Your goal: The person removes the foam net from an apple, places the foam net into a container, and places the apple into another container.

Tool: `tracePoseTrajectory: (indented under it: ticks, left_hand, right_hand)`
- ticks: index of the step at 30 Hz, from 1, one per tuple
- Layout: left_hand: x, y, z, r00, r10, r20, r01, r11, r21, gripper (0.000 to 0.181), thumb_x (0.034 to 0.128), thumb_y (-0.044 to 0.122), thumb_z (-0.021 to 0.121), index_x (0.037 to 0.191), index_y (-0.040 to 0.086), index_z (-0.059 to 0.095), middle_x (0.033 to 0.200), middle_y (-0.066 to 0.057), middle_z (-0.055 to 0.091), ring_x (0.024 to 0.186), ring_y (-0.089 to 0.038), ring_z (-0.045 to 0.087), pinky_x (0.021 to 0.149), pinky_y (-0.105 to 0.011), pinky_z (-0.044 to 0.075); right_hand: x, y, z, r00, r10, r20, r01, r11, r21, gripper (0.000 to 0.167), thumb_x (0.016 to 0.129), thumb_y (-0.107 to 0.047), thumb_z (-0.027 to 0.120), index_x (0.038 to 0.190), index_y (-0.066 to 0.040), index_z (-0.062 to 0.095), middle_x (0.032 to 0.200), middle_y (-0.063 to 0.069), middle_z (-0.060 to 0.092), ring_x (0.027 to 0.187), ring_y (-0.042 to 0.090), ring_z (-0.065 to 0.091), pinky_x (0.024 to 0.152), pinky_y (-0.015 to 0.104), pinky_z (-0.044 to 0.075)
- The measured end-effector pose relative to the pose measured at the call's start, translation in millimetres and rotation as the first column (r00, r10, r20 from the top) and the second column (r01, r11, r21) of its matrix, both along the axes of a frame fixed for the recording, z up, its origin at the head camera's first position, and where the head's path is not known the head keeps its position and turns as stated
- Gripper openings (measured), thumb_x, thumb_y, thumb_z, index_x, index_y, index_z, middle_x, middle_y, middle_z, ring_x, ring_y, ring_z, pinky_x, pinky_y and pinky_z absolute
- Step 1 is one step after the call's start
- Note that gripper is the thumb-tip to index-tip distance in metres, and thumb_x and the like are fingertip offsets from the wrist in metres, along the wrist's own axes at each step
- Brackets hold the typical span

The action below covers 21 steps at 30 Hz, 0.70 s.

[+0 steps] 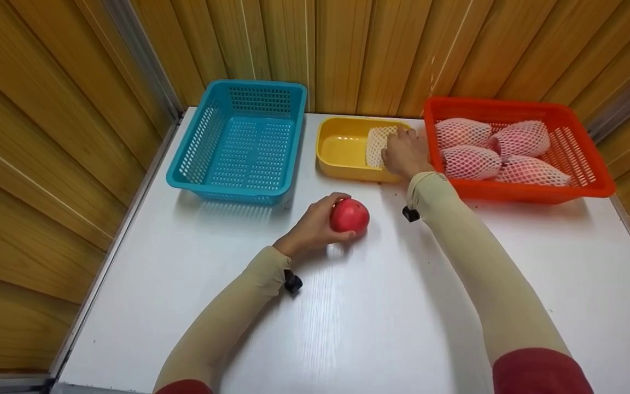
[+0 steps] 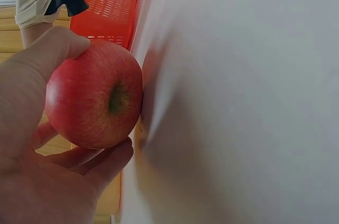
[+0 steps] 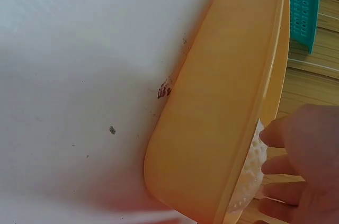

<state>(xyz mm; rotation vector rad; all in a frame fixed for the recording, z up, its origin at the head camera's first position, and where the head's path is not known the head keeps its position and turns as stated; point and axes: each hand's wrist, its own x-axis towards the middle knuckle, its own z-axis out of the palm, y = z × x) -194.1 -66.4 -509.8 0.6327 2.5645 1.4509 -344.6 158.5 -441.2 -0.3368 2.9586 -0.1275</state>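
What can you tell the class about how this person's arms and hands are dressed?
The left hand and right hand are ungloved. A beige left sleeve and matching right sleeve cover the forearms, with dark red fabric higher up. A small black device sits at each wrist. The right cuff bears a faint marking, too small to read.

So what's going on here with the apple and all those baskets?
A person's left hand is holding a bare red apple. The right hand reaches into the yellow container, at some white foam netting; I can't tell if it grips it. Four netted fruits lie in the red basket on the right. The blue basket stands on the left.
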Motion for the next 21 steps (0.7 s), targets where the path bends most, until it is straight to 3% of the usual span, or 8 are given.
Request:
tracePoseTrajectory:
  ticks: [2, 4, 9, 14, 21]
  left_hand:
    - [-0.2, -0.4, -0.1, 1.0, -0.001, -0.008, 0.001, 1.0, -0.002, 0.072, 0.0812, 0.027, 0.088, 0.141, 0.013, 0.05, 0.137, -0.005, 0.06, 0.122, -0.021, 0.058, 0.102, -0.036, 0.051]
    - [0.1, -0.7, -0.1, 1.0, -0.001, -0.013, 0.001, 1.0, -0.013, 0.072, 0.0816, 0.028, 0.087, 0.142, 0.013, 0.05, 0.137, -0.005, 0.06, 0.122, -0.021, 0.057, 0.102, -0.035, 0.051]
    - [0.3, -1.0, 0.4, 1.0, -0.003, -0.014, 0.003, 1.0, -0.017, 0.072, 0.0819, 0.027, 0.087, 0.142, 0.012, 0.05, 0.138, -0.006, 0.06, 0.123, -0.021, 0.057, 0.103, -0.035, 0.051]
    - [-0.3, -0.2, 1.5, 1.0, 0.0, 0.0, 0.0, 1.0, -0.024, 0.073, 0.0816, 0.028, 0.088, 0.142, 0.013, 0.049, 0.138, -0.005, 0.06, 0.122, -0.02, 0.058, 0.102, -0.035, 0.051]
    - [1.3, 0.4, 6.1, 1.0, -0.003, 0.017, 0.004, 0.998, -0.066, 0.074, 0.0801, 0.028, 0.089, 0.139, 0.013, 0.046, 0.135, -0.005, 0.058, 0.122, -0.019, 0.055, 0.1, -0.034, 0.052]
  right_hand:
    - [0.6, 0.3, -0.5, 0.998, 0.007, 0.07, -0.003, 0.999, -0.052, 0.049, 0.107, -0.034, 0.05, 0.134, 0.005, 0.057, 0.135, 0.027, 0.055, 0.121, 0.044, 0.05, 0.111, 0.058, 0.037]
    - [0.5, 1.7, -1.6, 0.987, 0.011, 0.161, 0.007, 0.994, -0.11, 0.056, 0.108, -0.041, 0.046, 0.139, 0.005, 0.054, 0.137, 0.027, 0.056, 0.125, 0.044, 0.051, 0.112, 0.057, 0.038]
    - [-2.7, 4.3, -4.1, 0.946, 0.028, 0.324, 0.034, 0.982, -0.186, 0.073, 0.109, -0.053, 0.035, 0.159, 0.001, 0.031, 0.161, 0.026, 0.033, 0.149, 0.044, 0.029, 0.122, 0.058, 0.02]
    - [-5.6, 6.7, -3.2, 0.929, 0.009, 0.37, 0.067, 0.979, -0.193, 0.075, 0.108, -0.055, 0.033, 0.162, -0.003, 0.026, 0.165, 0.023, 0.027, 0.153, 0.043, 0.022, 0.123, 0.059, 0.015]
    - [-2.4, 7.6, -3.6, 0.937, 0.041, 0.348, 0.044, 0.971, -0.235, 0.075, 0.108, -0.054, 0.037, 0.162, -0.004, 0.024, 0.166, 0.022, 0.026, 0.153, 0.042, 0.02, 0.124, 0.058, 0.014]
